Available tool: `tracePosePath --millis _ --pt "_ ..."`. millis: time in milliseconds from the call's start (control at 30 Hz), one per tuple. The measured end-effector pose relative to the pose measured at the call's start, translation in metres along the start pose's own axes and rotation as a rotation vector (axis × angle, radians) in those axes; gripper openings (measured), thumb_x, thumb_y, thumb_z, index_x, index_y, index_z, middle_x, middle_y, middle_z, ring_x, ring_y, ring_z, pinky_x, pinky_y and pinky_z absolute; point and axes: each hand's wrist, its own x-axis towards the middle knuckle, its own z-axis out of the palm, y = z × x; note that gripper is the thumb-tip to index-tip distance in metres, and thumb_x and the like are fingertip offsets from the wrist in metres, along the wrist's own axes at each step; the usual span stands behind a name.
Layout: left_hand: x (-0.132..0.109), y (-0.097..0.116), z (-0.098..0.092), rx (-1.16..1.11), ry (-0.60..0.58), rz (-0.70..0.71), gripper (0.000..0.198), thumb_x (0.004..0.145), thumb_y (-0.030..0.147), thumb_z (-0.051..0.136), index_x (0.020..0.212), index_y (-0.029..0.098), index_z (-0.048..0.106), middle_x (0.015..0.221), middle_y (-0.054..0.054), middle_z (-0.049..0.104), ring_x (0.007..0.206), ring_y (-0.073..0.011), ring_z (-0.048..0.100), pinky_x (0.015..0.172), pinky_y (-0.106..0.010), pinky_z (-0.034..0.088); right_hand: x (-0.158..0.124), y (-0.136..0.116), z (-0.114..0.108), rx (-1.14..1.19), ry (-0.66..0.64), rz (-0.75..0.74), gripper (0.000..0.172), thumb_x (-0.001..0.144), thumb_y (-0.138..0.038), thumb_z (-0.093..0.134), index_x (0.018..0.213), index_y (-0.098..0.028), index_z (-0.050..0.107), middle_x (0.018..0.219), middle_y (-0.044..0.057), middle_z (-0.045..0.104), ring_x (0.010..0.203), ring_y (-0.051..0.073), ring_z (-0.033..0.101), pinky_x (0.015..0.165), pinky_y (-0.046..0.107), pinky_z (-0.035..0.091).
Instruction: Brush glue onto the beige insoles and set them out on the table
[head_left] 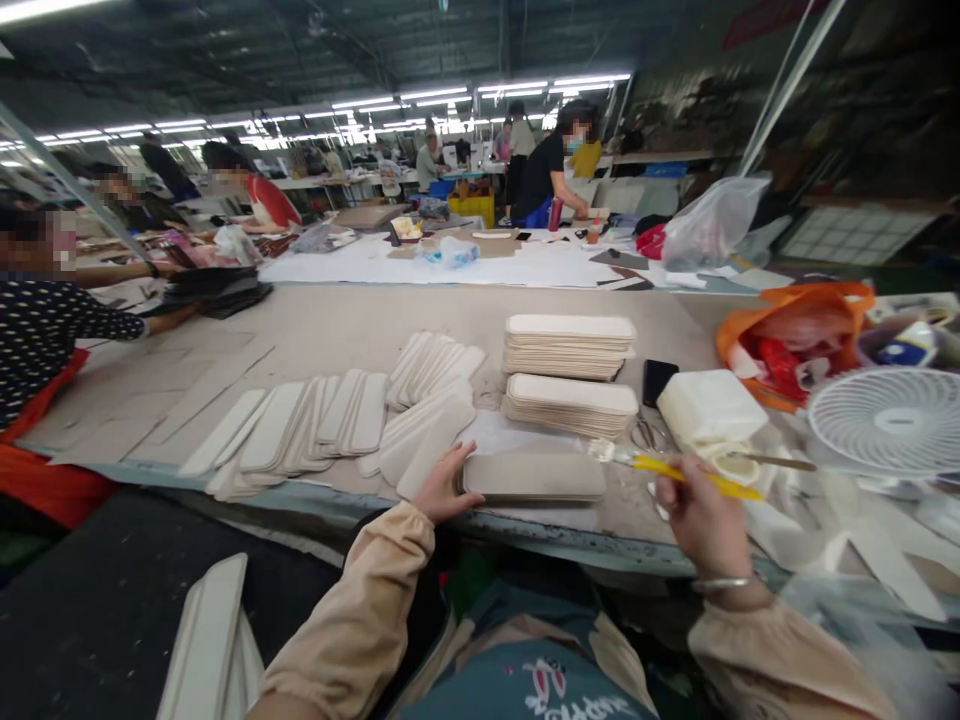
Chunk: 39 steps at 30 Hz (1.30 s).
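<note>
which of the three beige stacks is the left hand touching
The low stack in front: the left hand rests against its left end. The two taller stacks sit farther back, untouched.

A low stack of beige oblong pieces [534, 475], flat and round-ended, lies lengthwise along the worktop's near edge, and just right of it the yellow-handled brush [679, 471] is held nearly level above that edge, its pale bristles pointing left.
</note>
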Motion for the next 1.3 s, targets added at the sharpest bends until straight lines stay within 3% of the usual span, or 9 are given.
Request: tracePosePath --millis 100,200,367,500,633,800,933,1067,1300 --pt "0.001 -0.002 0.001 -0.019 0.01 0.019 0.086 0.071 0.039 0.077 0.146 0.016 0.041 0.14 -0.016 0.054 0.141 -0.0355 0.036 0.116 -0.055 0.029 -0.012 -0.004 0.052 0.208 -0.14 0.156 0.035 0.089 -0.058 0.052 0.079 -0.025 0.045 0.051 -0.005 0.044 0.044 0.013 0.038 0.043 0.026 0.031" --pt "0.001 -0.004 0.002 -0.003 0.009 0.031 0.088 0.07 0.038 0.078 0.146 0.018 0.039 0.138 -0.015 0.057 0.139 -0.0354 0.039 0.115 -0.056 0.031 -0.019 -0.013 0.092 0.262 -0.28 0.24 0.041 0.083 -0.062 0.06 0.077 -0.023 0.048 0.049 -0.005 0.046 0.044 0.012 0.038 0.043 0.025 0.029" --pt "0.0 -0.002 0.002 0.058 0.059 0.078 0.088 0.07 0.037 0.077 0.147 0.02 0.038 0.135 -0.013 0.059 0.136 -0.0343 0.042 0.113 -0.054 0.035 -0.019 -0.022 0.127 0.282 -0.336 0.216 0.043 0.081 -0.063 0.063 0.076 -0.022 0.051 0.049 -0.004 0.049 0.044 0.011 0.038 0.043 0.024 0.029" --pt "-0.001 -0.001 0.001 0.08 0.113 0.119 0.088 0.07 0.038 0.078 0.146 0.019 0.039 0.132 -0.014 0.06 0.133 -0.0332 0.046 0.112 -0.053 0.038 -0.006 -0.022 0.115 0.401 -0.171 0.163 0.036 0.085 -0.056 0.063 0.078 -0.022 0.053 0.051 -0.004 0.049 0.046 0.01 0.04 0.044 0.023 0.028" --pt "-0.001 -0.002 0.0 0.095 0.12 0.165 0.081 0.071 0.038 0.078 0.142 0.02 0.044 0.132 -0.015 0.06 0.13 -0.0328 0.048 0.109 -0.052 0.041 0.012 -0.027 0.067 0.61 0.01 0.125 0.03 0.082 -0.049 0.067 0.08 -0.023 0.053 0.048 -0.006 0.043 0.044 0.01 0.037 0.043 0.021 0.026" --pt "0.002 -0.006 0.0 0.082 0.129 0.268 0.044 0.076 0.039 0.076 0.116 0.022 0.069 0.128 -0.013 0.061 0.125 -0.0322 0.053 0.108 -0.053 0.043 0.017 -0.033 -0.002 0.734 0.111 0.115 0.025 0.077 -0.041 0.071 0.077 -0.023 0.054 0.045 -0.007 0.035 0.041 0.008 0.028 0.04 0.021 0.021" --pt "0.002 -0.007 0.002 0.063 0.117 0.303 0.023 0.078 0.038 0.075 0.095 0.022 0.077 0.127 -0.014 0.062 0.122 -0.0316 0.056 0.103 -0.051 0.048 0.007 -0.025 -0.026 0.753 0.157 0.161 0.018 0.079 -0.035 0.069 0.075 -0.023 0.057 0.045 -0.006 0.033 0.04 0.009 0.024 0.038 0.023 0.017" --pt "0.0 -0.006 0.002 0.03 0.088 0.245 0.019 0.08 0.037 0.073 0.091 0.022 0.078 0.131 -0.013 0.061 0.12 -0.0298 0.059 0.104 -0.05 0.048 -0.006 -0.012 -0.011 0.719 0.128 0.222 0.024 0.077 -0.042 0.071 0.076 -0.024 0.056 0.045 -0.007 0.035 0.04 0.009 0.026 0.039 0.023 0.019" --pt "-0.002 -0.001 0.0 -0.002 0.092 0.158 0.018 0.078 0.037 0.075 0.078 0.019 0.073 0.132 -0.015 0.062 0.116 -0.0285 0.062 0.103 -0.048 0.049 -0.024 -0.01 0.066 0.556 -0.078 0.267 0.032 0.081 -0.05 0.067 0.075 -0.022 0.051 0.045 -0.005 0.043 0.043 0.009 0.035 0.043 0.022 0.024"
